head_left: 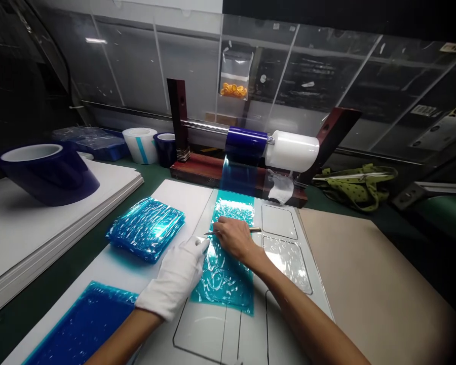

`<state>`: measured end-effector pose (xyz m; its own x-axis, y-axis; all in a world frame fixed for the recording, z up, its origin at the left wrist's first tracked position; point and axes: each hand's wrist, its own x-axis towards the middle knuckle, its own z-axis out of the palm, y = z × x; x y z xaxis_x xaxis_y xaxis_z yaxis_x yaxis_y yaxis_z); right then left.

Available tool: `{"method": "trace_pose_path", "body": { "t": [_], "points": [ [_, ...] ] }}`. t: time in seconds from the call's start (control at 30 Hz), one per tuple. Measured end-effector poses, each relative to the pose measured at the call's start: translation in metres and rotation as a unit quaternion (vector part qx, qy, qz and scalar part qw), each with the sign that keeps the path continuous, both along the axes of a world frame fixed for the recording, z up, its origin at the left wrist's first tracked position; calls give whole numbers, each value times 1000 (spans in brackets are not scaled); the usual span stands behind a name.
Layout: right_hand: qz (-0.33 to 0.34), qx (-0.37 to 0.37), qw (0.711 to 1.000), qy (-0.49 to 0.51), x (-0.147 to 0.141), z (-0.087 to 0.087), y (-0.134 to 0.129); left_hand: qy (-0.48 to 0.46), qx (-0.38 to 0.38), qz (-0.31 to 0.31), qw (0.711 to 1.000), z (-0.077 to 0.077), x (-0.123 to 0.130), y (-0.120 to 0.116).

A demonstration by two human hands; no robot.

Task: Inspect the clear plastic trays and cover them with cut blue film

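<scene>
My right hand [233,237] is bare and closed around a slim craft knife [255,229], whose thin blade points left across the blue film. Beneath it a strip of clear blue protective film [228,284] lies wrinkled over a glass-like sheet marked with black rounded outlines [197,329]. In a white glove, my left hand [178,274] pinches at the strip's left edge, just beside the blade tip. The strip runs back up to a dark blue film roll [247,142] on a metal rod. Left of the glove rests a stack of cut blue film pieces [148,228].
A white roll [294,150] shares the rod on the reddish wooden stand [197,170]. More blue film [83,324] lies front left. A large tape roll [49,172] sits on a board stack [114,187]. Brown board [372,274] and a green pouch [355,185] are right.
</scene>
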<state>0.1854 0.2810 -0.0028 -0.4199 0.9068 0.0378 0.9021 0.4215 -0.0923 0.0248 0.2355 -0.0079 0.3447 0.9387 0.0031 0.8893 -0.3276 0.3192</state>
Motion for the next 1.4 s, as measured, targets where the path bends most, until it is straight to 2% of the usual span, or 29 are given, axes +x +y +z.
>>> {"method": "trace_pose_path", "body": {
  "t": [0.1,0.23,0.4,0.6,0.67,0.77,0.87,1.0,1.07,1.23,1.33,1.4],
  "points": [
    [8,-15,1000,-12,11,1,0,-6,-1,4,1000,-6,-1,4],
    [-15,-34,999,-40,47,10,-13,-15,-7,8,1000,-10,-5,5],
    [-54,-45,994,-81,87,23,-33,-12,-15,13,1000,-3,-6,3],
    [-132,-49,987,-82,99,36,-57,-14,-39,-15,999,3,-13,8],
    [-166,-51,983,-61,99,39,-74,-12,-40,-23,999,3,-13,4],
    [-195,-77,977,-21,96,37,-104,-1,-30,-10,1000,1,-4,-17],
    [-206,-111,972,16,88,24,-128,35,-48,-14,998,-2,14,-50],
    [-208,-127,966,86,74,10,-139,94,-46,-29,994,-10,36,-78],
    [-205,-131,961,130,71,10,-140,98,-1,-14,995,-16,41,-80],
    [-214,-152,933,245,77,22,-149,104,109,5,989,-28,42,-65],
    [-228,-193,898,322,82,21,-163,102,160,3,982,-33,40,-70],
    [-229,-238,865,377,79,12,-175,92,184,6,979,-38,41,-87]
  ]
}}
